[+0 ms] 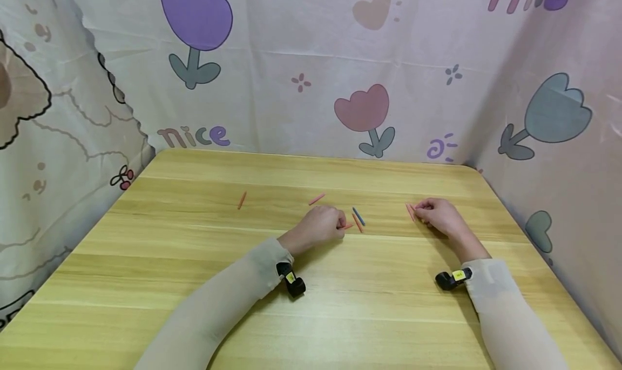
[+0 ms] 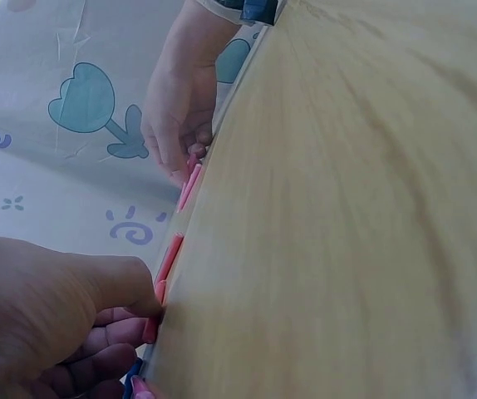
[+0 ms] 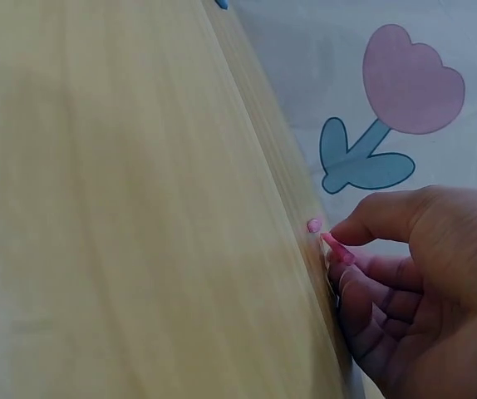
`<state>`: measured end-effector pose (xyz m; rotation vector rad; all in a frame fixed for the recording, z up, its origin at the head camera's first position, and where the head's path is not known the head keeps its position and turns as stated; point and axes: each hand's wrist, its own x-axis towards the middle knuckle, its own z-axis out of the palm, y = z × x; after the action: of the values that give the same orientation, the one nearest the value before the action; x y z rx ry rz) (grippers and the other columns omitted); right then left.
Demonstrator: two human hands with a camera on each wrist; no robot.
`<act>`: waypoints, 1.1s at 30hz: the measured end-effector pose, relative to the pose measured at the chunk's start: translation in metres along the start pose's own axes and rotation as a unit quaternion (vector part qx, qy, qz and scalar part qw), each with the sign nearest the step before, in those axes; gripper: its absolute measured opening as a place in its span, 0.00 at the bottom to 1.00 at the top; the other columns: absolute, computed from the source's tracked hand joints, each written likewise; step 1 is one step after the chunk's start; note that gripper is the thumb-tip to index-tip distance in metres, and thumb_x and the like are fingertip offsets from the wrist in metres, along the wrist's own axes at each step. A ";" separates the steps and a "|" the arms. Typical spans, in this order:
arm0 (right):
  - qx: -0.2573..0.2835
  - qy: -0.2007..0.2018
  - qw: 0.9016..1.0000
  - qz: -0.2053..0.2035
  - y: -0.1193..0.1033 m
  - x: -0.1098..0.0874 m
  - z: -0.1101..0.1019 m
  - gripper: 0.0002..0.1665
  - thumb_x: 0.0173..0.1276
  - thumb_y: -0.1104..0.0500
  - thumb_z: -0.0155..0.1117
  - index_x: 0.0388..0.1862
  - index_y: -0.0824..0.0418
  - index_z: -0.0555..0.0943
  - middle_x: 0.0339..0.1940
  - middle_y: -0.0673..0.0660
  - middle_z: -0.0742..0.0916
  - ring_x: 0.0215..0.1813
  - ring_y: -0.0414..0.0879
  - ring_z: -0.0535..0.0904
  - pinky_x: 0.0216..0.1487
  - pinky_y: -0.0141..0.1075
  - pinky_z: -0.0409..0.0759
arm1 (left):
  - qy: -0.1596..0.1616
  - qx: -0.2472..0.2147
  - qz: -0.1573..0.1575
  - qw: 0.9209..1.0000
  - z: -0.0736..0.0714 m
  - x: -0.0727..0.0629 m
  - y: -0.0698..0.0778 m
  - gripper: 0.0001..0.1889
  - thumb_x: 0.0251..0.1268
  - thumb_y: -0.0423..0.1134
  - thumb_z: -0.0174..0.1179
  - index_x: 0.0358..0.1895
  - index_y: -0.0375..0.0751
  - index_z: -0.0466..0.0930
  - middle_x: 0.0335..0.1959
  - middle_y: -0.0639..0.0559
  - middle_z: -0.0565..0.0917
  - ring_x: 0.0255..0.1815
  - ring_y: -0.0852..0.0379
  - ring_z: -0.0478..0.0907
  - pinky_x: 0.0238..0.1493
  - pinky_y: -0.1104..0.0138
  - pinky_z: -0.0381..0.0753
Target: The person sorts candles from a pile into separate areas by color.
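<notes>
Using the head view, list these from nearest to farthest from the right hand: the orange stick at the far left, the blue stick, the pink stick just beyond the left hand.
From the right hand:
1. Blue stick: to its left, between the two hands.
2. Pink stick: farther left, just beyond the left hand.
3. Orange stick: farthest left.

Creased pale fabric (image 1: pixel 277 29), printed tulips (image 1: pixel 362 109), behind yellowish wood-grain table (image 1: pixel 379 310).
</notes>
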<state>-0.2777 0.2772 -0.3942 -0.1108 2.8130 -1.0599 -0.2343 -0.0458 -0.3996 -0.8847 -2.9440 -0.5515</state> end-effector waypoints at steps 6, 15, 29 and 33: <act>0.021 -0.007 1.000 0.010 0.000 -0.003 -0.002 0.19 0.71 0.56 0.58 0.50 0.72 0.79 0.35 0.58 0.82 0.34 0.45 0.75 0.33 0.34 0.74 | 0.001 0.001 0.001 1.000 0.001 -0.001 0.001 0.03 0.58 0.38 0.66 0.36 0.47 0.85 0.29 0.61 0.83 0.30 0.64 0.76 0.38 0.69 0.75; 0.032 -0.007 0.999 0.010 -0.001 -0.003 -0.001 0.19 0.71 0.57 0.59 0.50 0.72 0.79 0.34 0.56 0.83 0.34 0.43 0.76 0.32 0.33 0.75 | 0.014 0.017 0.019 1.000 0.000 -0.002 0.000 0.03 0.55 0.36 0.65 0.33 0.46 0.85 0.24 0.61 0.80 0.24 0.64 0.71 0.31 0.70 0.72; 0.021 -0.003 1.000 0.007 0.003 0.000 -0.002 0.19 0.70 0.56 0.60 0.49 0.70 0.80 0.36 0.57 0.83 0.35 0.45 0.76 0.33 0.33 0.75 | 0.002 0.085 0.011 0.996 -0.008 -0.002 0.006 0.13 0.55 0.36 0.64 0.17 0.52 0.74 0.14 0.63 0.68 0.18 0.64 0.62 0.22 0.69 0.62; 0.018 -0.006 1.000 0.011 0.003 0.000 -0.002 0.19 0.71 0.55 0.60 0.50 0.70 0.80 0.37 0.58 0.83 0.36 0.46 0.76 0.34 0.33 0.75 | -0.007 0.036 0.014 0.999 -0.008 -0.001 0.002 0.06 0.57 0.36 0.63 0.23 0.50 0.80 0.18 0.63 0.73 0.20 0.65 0.65 0.25 0.71 0.65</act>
<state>-0.2782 0.2806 -0.3949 -0.0839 2.7758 -1.1011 -0.2335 -0.0475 -0.3916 -0.9231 -2.9386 -0.4374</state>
